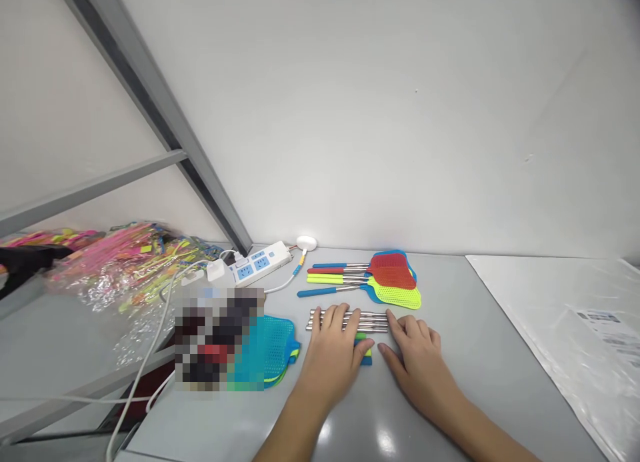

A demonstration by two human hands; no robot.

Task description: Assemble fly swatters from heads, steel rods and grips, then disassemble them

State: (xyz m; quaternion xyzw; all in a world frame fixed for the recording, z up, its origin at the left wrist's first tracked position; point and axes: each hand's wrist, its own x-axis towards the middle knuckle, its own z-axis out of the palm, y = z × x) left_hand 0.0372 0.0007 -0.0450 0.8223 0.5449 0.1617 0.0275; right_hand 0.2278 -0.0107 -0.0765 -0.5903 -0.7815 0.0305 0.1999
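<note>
Several shiny metal rods (374, 321) lie side by side on the grey table. My left hand (333, 349) rests over them with its fingers spread across their left and middle parts. At the rods' right ends, my right hand (417, 349) touches with its index fingertip, thumb held apart. Green, yellow and blue handle grips (367, 360) lie just below the rods, partly hidden by my left hand. Behind the rods are several assembled fly swatters (395, 275) in blue, red and yellow, with their handles to the left. Loose swatter heads (277, 347), blue on top, are stacked to the left.
A white power strip (257, 265) with plugs and cables stands at the back left. Bagged colourful items (135, 262) lie beyond a grey metal frame (165, 115). White plastic sheeting (565, 329) covers the table's right side. A blurred patch hides part of the left side.
</note>
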